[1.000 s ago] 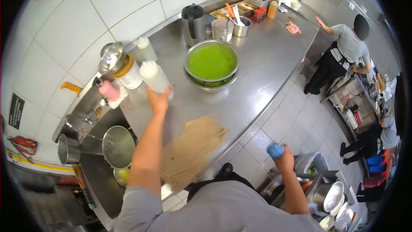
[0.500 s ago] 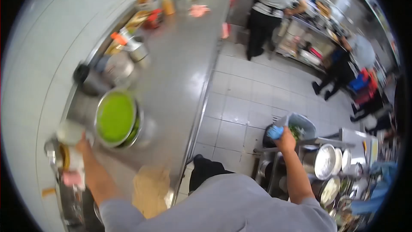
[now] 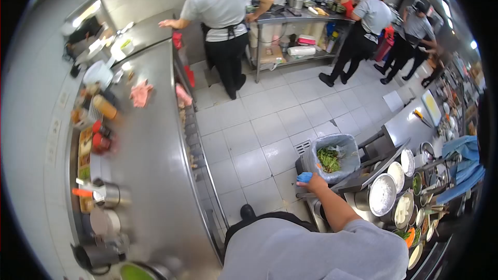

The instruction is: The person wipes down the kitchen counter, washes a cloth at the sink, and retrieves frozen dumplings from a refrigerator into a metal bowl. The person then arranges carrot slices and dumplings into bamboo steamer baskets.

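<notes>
My right hand [image 3: 314, 182] is closed on a small crumpled blue wad [image 3: 304, 177]; whether it is a glove or a cloth I cannot make out. The hand is at the near side of a bin [image 3: 338, 177] with a clear plastic liner. Green leafy scraps [image 3: 329, 158] lie inside the bin. My left hand is out of the picture. At the bottom left edge, a metal bowl of bright green stuff [image 3: 136, 271] is partly cut off.
A long steel counter [image 3: 155, 171] runs along my left, with a pink cloth [image 3: 140, 93], a steel pot [image 3: 110, 195] and bottles. Beyond it, a co-worker [image 3: 223, 10] stands at its far end. Food bowls [image 3: 382, 195] line the right side; other people work farther back.
The view has swung to the right. My left hand, earlier near a pale container on the counter, has left the picture. My right hand still grips the blue wad beside the bin.
</notes>
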{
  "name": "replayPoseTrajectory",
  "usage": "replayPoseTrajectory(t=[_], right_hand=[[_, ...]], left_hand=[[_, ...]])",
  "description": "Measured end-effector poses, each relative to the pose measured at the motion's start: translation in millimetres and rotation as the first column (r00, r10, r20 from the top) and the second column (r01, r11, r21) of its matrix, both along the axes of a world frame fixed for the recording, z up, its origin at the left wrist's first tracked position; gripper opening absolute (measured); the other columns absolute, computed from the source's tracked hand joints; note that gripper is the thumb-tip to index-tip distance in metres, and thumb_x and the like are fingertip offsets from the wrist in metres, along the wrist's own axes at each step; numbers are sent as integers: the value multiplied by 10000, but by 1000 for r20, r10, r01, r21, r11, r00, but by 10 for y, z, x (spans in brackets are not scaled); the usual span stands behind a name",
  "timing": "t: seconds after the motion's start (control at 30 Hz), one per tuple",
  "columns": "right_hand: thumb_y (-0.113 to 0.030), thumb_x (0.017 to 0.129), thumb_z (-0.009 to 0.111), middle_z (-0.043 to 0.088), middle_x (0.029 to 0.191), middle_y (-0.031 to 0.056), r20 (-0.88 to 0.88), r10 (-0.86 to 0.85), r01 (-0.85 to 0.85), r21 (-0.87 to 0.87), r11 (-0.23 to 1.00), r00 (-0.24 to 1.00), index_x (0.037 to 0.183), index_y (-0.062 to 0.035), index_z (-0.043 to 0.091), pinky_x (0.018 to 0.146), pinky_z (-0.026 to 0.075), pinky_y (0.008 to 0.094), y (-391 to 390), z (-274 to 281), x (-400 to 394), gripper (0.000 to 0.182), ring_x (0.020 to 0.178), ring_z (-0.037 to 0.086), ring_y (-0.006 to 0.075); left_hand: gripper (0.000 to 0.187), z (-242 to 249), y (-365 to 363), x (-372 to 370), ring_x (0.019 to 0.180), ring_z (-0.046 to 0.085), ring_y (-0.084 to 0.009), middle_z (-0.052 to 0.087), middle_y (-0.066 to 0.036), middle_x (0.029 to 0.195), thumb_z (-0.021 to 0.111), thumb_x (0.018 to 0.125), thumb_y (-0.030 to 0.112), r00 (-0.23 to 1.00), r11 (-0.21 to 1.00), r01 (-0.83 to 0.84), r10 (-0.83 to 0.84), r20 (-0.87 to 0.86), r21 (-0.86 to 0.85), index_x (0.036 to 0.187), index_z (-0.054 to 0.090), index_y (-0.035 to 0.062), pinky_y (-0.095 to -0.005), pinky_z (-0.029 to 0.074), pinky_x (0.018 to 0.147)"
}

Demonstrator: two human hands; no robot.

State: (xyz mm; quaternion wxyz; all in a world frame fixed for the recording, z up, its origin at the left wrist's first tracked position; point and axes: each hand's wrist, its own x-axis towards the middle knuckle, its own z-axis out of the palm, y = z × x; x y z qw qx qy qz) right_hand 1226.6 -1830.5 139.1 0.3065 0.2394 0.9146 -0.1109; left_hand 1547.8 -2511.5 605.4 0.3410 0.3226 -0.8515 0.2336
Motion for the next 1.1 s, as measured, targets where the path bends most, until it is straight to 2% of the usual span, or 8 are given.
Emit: replayPoseTrajectory(t=[0.1, 0.17, 0.23, 0.27, 0.43, 0.67, 0.77, 1.1], right_hand=[[-887, 660, 790, 707, 1329, 264, -100, -108, 104, -40, 994, 989, 1490, 60, 470, 1036, 562, 474, 212, -29, -213, 1299, 1226, 705, 405], [-865, 655, 813, 710, 1329, 257, -113, -202, 198, -50, 979, 973, 1471, 55, 499, 1035, 564, 468, 340, -109, -283, 1269, 1232, 704, 398], [-844, 651, 836, 713, 1329, 249, -140, -303, 298, -54, 953, 943, 1451, 51, 528, 1034, 565, 461, 569, -276, -405, 1239, 1238, 703, 390], [-824, 651, 850, 713, 1342, 227, -72, -321, 316, -68, 946, 944, 1448, 41, 546, 1037, 565, 458, 711, -497, -435, 1215, 1237, 706, 379], [-826, 623, 861, 690, 1421, 155, 95, -607, 612, -30, 790, 789, 1406, -98, 668, 1071, 552, 458, 1310, -1096, -513, 1086, 1277, 690, 334], [-833, 723, 788, 667, 1460, 164, 320, -650, 690, -19, 723, 689, 1438, -95, 672, 1115, 519, 438, 2051, -1116, -557, 1034, 1344, 643, 335], [-845, 723, 776, 665, 1461, 176, 284, -701, 740, -49, 670, 654, 1417, -93, 688, 1115, 518, 439, 2301, -1168, -591, 1027, 1334, 651, 338], [-888, 741, 721, 687, 1417, 202, 232, -935, 958, 41, 284, 268, 1357, -32, 713, 1095, 525, 434, 3033, -924, -1574, 1054, 1304, 670, 351]], left_hand=[[648, 448, 585, -1519, 1185, 642, -416, 650, -251, 1359, 791, 967, 354, 928, 858, 77, -248, 278, 507, 1443, 588, -36, -463, 518, 1073], [601, 302, 325, -2166, 1190, 635, -438, 640, -267, 1373, 757, 987, 298, 704, 827, 430, -558, 439, 361, 1466, 579, -19, -503, 510, 1060], [513, 243, 426, -2984, 1184, 636, -463, 669, -275, 1329, 701, 992, 196, 557, 778, 65, -548, 624, 625, 1454, 608, -9, -534, 500, 1050], [404, 244, 910, -3351, 1132, 661, -459, 712, -266, 1239, 663, 974, 133, 484, 652, 504, -756, 440, 566, 1351, 680, -12, -537, 511, 1022], [363, -81, 2105, -5102, 1090, 687, -409, 744, -215, 1177, 661, 968, 154, 286, 618, 633, -746, 601, 466, 1304, 725, 32, -505, 531, 1007], [274, -2687, 3027, -7267, 975, 734, -405, 768, -240, 1070, 693, 1008, 263, 142, 116, 452, -988, 57, 884, 1142, 796, 47, -484, 564, 903], [307, -4918, 2670, -8127, 968, 737, -359, 777, -202, 1047, 662, 1012, 308, -59, 322, 362, -928, 367, 875, 1102, 799, 48, -479, 571, 886], [323, -5854, 5322, -10066, 1032, 718, -332, 760, -155, 1160, 699, 993, 326, -262, 404, -107, -893, 366, 908, 1229, 740, 110, -470, 584, 808]])
